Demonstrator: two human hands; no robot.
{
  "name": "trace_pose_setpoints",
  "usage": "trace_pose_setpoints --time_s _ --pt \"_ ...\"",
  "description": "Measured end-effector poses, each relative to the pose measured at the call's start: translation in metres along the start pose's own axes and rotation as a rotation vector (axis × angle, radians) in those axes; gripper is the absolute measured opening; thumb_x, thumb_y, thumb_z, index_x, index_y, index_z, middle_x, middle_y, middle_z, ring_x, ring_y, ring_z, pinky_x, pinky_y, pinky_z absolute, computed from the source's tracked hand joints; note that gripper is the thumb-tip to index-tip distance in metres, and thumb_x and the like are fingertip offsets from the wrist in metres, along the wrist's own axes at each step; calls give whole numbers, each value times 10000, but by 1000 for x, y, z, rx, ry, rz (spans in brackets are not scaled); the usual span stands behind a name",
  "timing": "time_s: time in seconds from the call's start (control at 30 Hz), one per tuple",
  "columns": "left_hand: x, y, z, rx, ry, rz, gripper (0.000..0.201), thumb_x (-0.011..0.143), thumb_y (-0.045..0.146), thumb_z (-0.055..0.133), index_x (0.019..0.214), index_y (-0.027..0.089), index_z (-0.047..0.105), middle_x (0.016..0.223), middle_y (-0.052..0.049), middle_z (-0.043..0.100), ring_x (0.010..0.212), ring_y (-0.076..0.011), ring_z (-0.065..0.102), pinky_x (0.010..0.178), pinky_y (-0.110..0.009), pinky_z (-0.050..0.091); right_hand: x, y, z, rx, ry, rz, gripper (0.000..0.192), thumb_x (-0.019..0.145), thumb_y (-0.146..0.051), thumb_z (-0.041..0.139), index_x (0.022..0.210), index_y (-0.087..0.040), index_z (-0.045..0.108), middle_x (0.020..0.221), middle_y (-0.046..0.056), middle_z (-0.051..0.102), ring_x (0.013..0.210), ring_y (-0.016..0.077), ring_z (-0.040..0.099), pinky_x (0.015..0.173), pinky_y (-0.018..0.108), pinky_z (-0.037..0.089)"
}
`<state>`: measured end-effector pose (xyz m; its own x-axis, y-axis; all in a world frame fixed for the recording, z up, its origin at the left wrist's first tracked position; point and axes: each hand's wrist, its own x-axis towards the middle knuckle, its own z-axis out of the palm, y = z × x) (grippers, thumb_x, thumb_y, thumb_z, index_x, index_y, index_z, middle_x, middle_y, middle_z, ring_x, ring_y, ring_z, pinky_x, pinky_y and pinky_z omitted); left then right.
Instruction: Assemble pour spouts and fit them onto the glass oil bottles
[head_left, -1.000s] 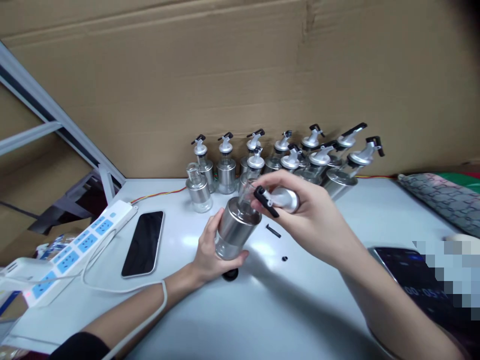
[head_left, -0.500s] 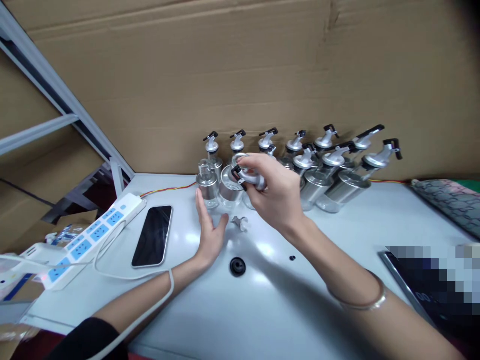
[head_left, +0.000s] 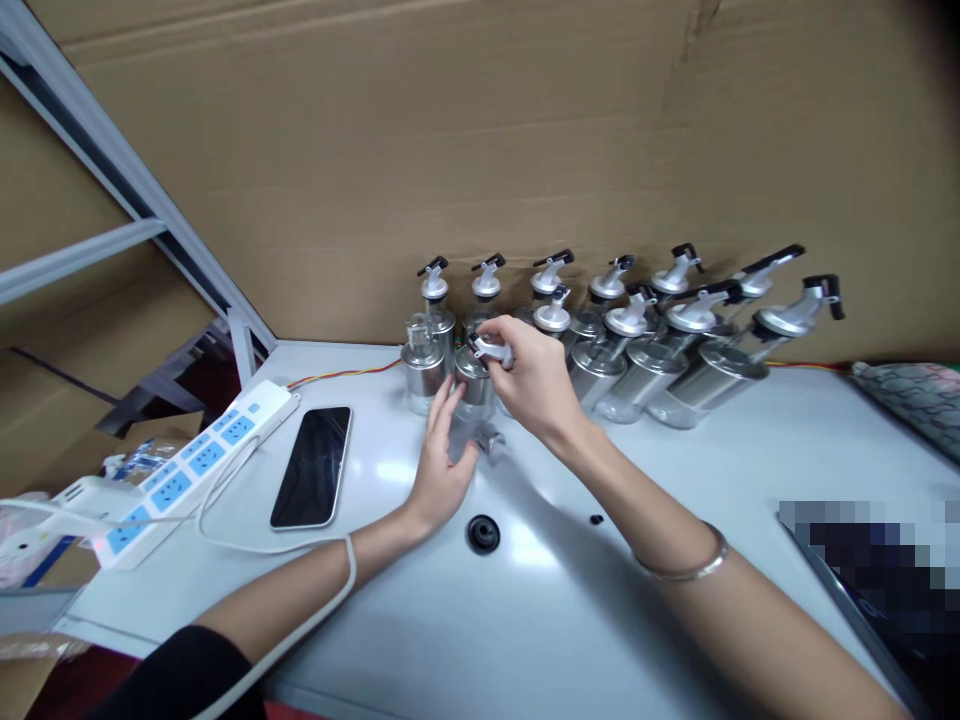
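The left hand [head_left: 442,470] lies low on the white table [head_left: 525,620], forearm stretched forward, palm turned inward with fingers loosely spread, touching the base of a small steel-sleeved glass bottle [head_left: 474,392] that stands upright just in front of the row of capped bottles [head_left: 660,340]. Above it the right hand [head_left: 532,385] arches over with bent wrist, fingertips pinched narrowly around a silver pour-spout cap [head_left: 491,349] at the bottle's mouth. The cap's black-tipped spout points left, its long axis roughly level.
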<state>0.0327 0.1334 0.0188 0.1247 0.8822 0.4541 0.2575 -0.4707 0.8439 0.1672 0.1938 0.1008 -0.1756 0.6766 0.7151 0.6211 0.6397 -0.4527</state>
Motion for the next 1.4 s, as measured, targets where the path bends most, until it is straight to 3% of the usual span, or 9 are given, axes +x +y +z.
trace_pose_setpoints --time_s 0.27,0.37,0.47,0.63,0.73,0.9,1.07,1.23,1.4 --pt "0 5 -2 63 37 12 494 828 94 477 1287 274 453 1457 -77 318 1382 -266 301 1109 -497 333 -10 -7 -12 7 86 -138 368 741 -53 532 1080 -172 614 1156 139 598 1100 250 553 901 406 459" --pt "-5 12 -3 100 -37 221 383 862 135 478 1228 247 476 1255 -93 493 1202 -225 495 981 -406 461 -37 -18 -30 -84 187 -84 70 770 -199 638 823 -190 682 834 80 540 836 225 540 701 365 479" --pt "-7 16 -3 114 -206 448 400 882 216 505 1268 229 401 1064 -83 603 979 -204 596 823 -353 509 -68 -26 -43 -6 71 18 244 846 -254 597 618 -175 634 593 -4 412 556 132 453 505 264 403" --pt "-6 17 0 166 -323 650 385 885 337 529 1217 196 397 899 -69 638 781 -202 606 700 -344 488 -97 -38 -50 183 -157 324 192 882 -266 549 737 -168 629 531 -31 535 439 87 458 430 210 374" --pt "-7 16 -2 120 -300 579 309 873 219 425 1179 177 426 889 -74 618 763 -190 575 687 -327 477 -104 -39 -51 243 -201 347 182 866 -292 574 999 -172 604 652 -15 611 494 98 510 466 204 434" --pt "-7 16 -5 126 -302 478 345 856 223 365 1192 178 428 925 -82 596 765 -191 545 681 -321 450 -112 -28 -54 118 -181 65 345 901 -342 551 1188 -155 506 854 67 632 701 145 587 635 254 504" --pt "-6 17 -2 200 -320 527 366 860 486 458 1044 170 455 805 -43 623 644 -168 542 659 -331 364 -111 -22 -54 -163 -169 -137 359 941 -385 450 1052 -67 574 698 67 610 629 163 549 606 280 455" --pt "-7 19 1 224 -315 491 264 886 426 444 769 191 417 607 34 556 508 -110 477 625 -305 318 -110 -25 -50 -272 -200 -210 375 981 -228 335 755 -129 618 574 35 571 509 157 469 554 285 385" --pt "-8 20 0 244 -227 527 133 715 249 489 827 181 465 593 41 535 495 -110 463 600 -294 299 -112 -27 -51 -202 -218 -90 351 954 -366 425 943 -71 614 685 75 631 600 169 549 603 291 437"
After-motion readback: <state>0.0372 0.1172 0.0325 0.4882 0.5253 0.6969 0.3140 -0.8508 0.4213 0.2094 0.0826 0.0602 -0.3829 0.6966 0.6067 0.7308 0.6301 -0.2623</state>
